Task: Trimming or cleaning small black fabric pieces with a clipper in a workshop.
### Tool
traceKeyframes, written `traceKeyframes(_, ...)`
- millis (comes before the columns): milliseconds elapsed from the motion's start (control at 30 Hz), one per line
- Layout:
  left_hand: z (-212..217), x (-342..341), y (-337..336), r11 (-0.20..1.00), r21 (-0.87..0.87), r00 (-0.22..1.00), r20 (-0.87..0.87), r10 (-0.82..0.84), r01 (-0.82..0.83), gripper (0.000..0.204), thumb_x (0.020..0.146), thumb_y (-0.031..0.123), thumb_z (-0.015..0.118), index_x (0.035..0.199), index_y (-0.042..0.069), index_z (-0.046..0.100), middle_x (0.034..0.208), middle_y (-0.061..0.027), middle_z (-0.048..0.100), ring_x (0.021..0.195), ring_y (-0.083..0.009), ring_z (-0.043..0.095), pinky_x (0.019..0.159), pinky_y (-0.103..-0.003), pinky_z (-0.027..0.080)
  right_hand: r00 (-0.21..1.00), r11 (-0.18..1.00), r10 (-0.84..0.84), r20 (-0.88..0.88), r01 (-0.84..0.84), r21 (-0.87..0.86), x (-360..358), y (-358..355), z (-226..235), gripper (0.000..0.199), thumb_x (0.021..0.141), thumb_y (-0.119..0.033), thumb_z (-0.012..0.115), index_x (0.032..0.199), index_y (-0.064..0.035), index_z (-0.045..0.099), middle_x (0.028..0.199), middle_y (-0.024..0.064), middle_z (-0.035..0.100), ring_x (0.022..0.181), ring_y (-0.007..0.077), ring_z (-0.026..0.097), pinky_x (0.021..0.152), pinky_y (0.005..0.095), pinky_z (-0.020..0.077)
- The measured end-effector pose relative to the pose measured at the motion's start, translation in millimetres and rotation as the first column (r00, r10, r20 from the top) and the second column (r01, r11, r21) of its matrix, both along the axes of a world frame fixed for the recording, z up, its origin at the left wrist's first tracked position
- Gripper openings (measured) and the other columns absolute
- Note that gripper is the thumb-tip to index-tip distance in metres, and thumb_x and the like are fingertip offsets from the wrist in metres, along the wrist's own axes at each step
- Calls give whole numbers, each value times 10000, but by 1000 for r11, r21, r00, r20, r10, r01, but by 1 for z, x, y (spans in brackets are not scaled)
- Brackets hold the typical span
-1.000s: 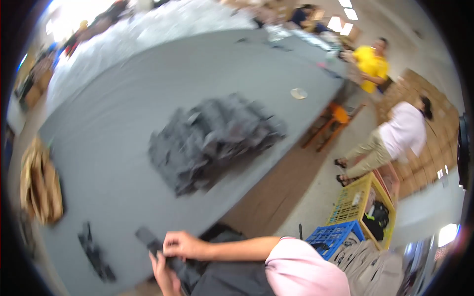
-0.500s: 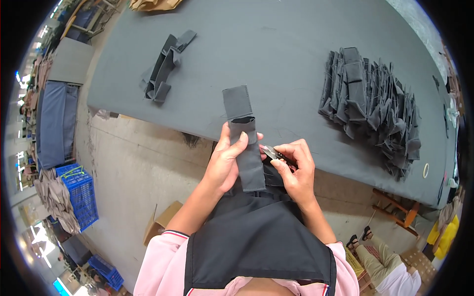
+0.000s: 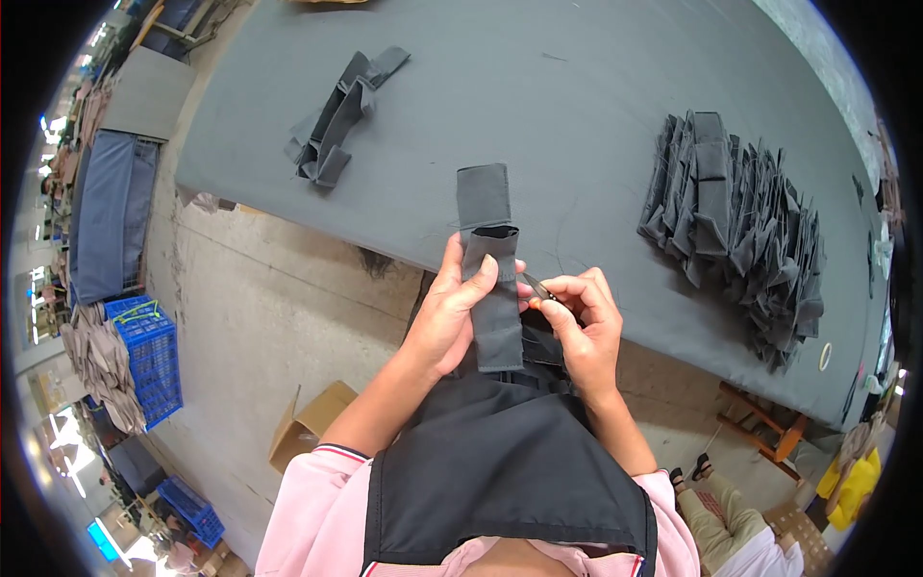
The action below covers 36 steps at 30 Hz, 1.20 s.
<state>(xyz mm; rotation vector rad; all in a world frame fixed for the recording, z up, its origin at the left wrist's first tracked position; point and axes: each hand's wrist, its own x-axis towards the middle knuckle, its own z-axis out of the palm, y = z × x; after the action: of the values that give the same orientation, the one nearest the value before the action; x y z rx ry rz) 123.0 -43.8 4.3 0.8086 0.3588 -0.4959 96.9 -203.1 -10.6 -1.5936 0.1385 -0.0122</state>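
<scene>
My left hand (image 3: 454,306) grips a dark grey fabric strip (image 3: 498,337), thumb on its front and fingers behind. The strip stands lengthwise before me, with a folded opening below its upper flap. In my right hand (image 3: 588,322) is a pair of small thread snips (image 3: 540,289), closed in the fingers, with the blades pointing at the strip's right edge. The fingertips of my left hand show beside the blades. On the table to the right stands a thick row of similar grey fabric pieces (image 3: 735,226). A few more fabric pieces (image 3: 336,120) lie at the far left.
The large table (image 3: 567,125) has a grey cover with loose threads on it. A ring of tape (image 3: 825,357) lies near its right edge. A blue crate (image 3: 149,370) and an open cardboard box (image 3: 312,423) stand on the floor at left. A wooden stool (image 3: 764,428) and a seated person (image 3: 735,529) are at lower right.
The snips' blades have turned more upright and sit close to the strip's right edge. The strip stays in my left hand. The whole view has shifted slightly.
</scene>
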Motion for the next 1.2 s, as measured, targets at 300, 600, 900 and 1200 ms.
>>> traceKeyframes(300,-4,1,14,999,-38,1000,-3,-25,25,483,934,164,491,1345,80,253,1086,-126,563,900,-188,601,799,-350,503,977,951,172,125,-132,-279,13,2,23,129,743,13,663,870,2,642,774,53,500,658,122,505,579,253,433)
traceKeyframes(600,-2,-7,20,989,100,986,115,-124,113,512,916,53,494,1358,81,237,1145,-161,549,872,-208,609,774,-346,523,975,958,84,206,-22,-287,19,-17,6,158,730,21,656,883,5,623,763,49,471,585,113,486,569,234,431)
traceKeyframes(900,0,-12,19,989,73,984,115,-134,126,467,914,75,513,1316,63,277,1123,-159,559,850,-211,619,751,-340,536,837,676,271,476,187,-713,35,0,9,248,675,-78,725,900,-71,620,742,40,505,557,182,489,489,293,371)
traceKeyframes(1200,3,-14,19,991,54,990,73,-122,118,471,885,135,589,1269,52,330,1084,-179,573,829,-227,636,710,-353,559,810,636,314,495,207,-744,32,0,7,244,671,-73,725,893,-72,623,712,31,500,533,188,477,475,294,377)
